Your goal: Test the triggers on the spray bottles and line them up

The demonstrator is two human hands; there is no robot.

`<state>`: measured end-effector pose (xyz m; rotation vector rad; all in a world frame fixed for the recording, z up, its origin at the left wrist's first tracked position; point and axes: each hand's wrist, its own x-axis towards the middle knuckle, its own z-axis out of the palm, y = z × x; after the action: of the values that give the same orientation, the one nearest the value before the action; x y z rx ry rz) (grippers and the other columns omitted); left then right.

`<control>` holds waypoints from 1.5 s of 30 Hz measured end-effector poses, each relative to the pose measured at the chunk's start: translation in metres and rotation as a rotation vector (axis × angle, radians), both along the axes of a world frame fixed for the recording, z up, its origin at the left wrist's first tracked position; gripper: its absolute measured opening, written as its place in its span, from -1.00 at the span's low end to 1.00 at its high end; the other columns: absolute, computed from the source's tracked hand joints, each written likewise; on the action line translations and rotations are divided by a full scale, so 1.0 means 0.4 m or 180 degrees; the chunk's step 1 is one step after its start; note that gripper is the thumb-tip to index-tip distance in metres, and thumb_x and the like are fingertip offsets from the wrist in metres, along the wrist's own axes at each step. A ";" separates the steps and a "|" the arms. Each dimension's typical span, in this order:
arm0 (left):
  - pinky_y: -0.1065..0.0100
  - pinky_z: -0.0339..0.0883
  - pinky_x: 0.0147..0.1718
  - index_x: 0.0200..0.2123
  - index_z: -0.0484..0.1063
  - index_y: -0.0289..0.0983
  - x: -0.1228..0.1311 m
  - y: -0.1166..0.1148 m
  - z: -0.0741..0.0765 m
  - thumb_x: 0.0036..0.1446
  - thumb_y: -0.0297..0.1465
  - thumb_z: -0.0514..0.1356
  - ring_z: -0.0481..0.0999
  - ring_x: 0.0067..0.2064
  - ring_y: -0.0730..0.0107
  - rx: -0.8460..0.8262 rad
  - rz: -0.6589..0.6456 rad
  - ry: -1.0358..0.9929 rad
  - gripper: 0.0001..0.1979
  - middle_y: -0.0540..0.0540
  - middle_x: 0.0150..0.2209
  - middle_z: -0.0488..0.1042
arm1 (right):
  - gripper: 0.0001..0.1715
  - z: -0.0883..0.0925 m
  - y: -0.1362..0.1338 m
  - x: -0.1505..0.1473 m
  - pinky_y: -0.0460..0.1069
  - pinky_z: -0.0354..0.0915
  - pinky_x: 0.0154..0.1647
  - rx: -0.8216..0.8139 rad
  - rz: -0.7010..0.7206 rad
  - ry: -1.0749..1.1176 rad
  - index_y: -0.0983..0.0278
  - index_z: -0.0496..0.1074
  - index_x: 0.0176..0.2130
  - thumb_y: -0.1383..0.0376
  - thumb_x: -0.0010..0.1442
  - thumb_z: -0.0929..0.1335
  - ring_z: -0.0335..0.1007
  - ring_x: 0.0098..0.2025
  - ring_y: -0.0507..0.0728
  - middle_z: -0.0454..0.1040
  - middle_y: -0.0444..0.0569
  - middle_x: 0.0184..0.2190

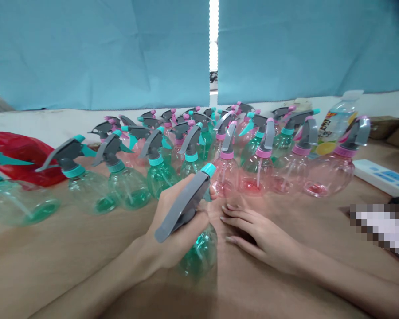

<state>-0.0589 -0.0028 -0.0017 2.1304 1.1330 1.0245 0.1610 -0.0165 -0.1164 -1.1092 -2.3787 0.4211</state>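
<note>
The left hand (pixel 177 249) held a green spray bottle (pixel 199 259) near the middle of the worktop (pixel 93 239), its grip wrapped around the neck, grey head tilted and teal nozzle toward 1 o'clock. Whether the base touched down could not be told. At 3 o'clock from it, the right hand (pixel 262 231) lay palm down, its grip loose and bare, fingertips just beside the bottle. Front-row green bottles (pixel 162 178) spread from 9 to 12 o'clock, pink bottles (pixel 226 177) from 12 to 2. A red plastic bag (pixel 23 153) lay at 10 o'clock; a labelled drink bottle (pixel 337 117) stood at 2.
</note>
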 end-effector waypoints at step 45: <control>0.45 0.21 -0.59 0.00 0.36 -0.17 0.010 0.001 -0.035 0.11 -0.45 0.15 0.24 -0.57 0.51 -0.0192 -0.0264 -0.0385 -0.65 0.10 -0.48 0.30 | -0.52 0.007 0.002 -0.003 0.25 0.22 0.25 0.0011 0.0053 -0.0064 0.32 0.35 0.18 0.14 0.38 0.25 0.22 0.27 0.26 0.39 0.14 0.19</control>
<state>-0.0551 -0.0026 -0.0155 2.0219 0.9973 1.0529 0.1598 -0.0156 -0.1137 -1.0979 -2.4068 0.4134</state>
